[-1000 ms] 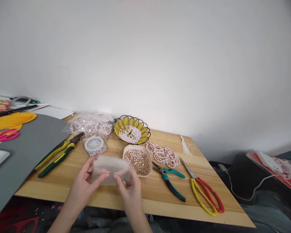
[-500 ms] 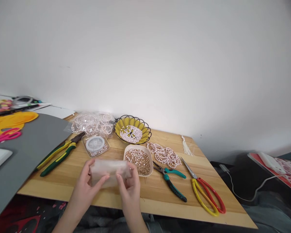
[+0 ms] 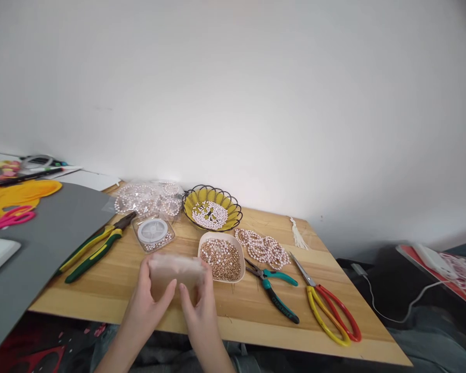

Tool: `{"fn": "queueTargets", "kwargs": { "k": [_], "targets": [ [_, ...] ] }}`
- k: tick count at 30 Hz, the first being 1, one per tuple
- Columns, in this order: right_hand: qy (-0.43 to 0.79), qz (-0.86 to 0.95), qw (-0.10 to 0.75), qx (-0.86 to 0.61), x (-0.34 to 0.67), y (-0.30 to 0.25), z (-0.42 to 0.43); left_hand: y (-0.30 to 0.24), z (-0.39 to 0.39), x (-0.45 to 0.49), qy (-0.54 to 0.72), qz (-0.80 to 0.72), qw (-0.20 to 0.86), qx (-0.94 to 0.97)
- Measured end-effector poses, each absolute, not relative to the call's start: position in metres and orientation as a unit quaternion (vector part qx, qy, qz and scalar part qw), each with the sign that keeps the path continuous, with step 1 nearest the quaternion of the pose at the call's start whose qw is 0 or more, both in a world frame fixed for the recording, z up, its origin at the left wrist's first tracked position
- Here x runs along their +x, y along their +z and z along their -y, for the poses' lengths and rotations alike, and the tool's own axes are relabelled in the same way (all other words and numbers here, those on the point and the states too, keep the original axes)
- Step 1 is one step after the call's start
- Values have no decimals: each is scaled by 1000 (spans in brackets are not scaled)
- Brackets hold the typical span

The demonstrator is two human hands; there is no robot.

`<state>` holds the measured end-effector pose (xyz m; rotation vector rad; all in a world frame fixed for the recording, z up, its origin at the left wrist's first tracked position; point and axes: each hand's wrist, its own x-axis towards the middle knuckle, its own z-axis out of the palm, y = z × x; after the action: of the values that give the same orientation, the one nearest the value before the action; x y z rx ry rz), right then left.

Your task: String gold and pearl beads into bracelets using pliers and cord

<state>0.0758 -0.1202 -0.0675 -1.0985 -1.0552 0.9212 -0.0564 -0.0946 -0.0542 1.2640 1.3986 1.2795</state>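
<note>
Between my two hands is a translucent, whitish plastic packet (image 3: 176, 269), blurred, its contents not readable. My left hand (image 3: 147, 300) grips its left end, thumb across the near face. On the right end, my right hand (image 3: 200, 298) is closed in the same way, its thumb close to the left one. Just behind the packet sits a clear square case (image 3: 153, 233) with a white spool and pink beads. Right of my right hand stands a small pale bowl (image 3: 241, 269) of gold and pinkish beads.
Green-yellow pliers (image 3: 95, 248) lie left, teal pliers (image 3: 274, 290) and red-yellow scissors (image 3: 328, 305) right. Behind are bagged bead strands (image 3: 147, 199), a yellow wire basket (image 3: 233, 215), loose bead strands (image 3: 264, 247) and a white tassel (image 3: 297, 234). Pink scissors (image 3: 13, 217) lie on a grey mat (image 3: 77, 207).
My hands have come slightly closer together, the right one shifting left. The packet has tilted and looks narrower. Everything on the table stays put.
</note>
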Motion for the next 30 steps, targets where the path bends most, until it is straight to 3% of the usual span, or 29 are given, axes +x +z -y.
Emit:
{"fn": "queueTargets", "kwargs": {
  "k": [6, 18, 30],
  "targets": [
    [376, 440, 650, -493, 67, -71, 116, -45, 95, -46, 625, -526, 386, 429],
    [350, 382, 747, -416, 39, -55, 112, -15, 79, -23, 660, -561, 304, 396],
    [362, 372, 686, -510, 38, -58, 94, -26, 71, -32, 654, -544, 329, 409]
  ]
}}
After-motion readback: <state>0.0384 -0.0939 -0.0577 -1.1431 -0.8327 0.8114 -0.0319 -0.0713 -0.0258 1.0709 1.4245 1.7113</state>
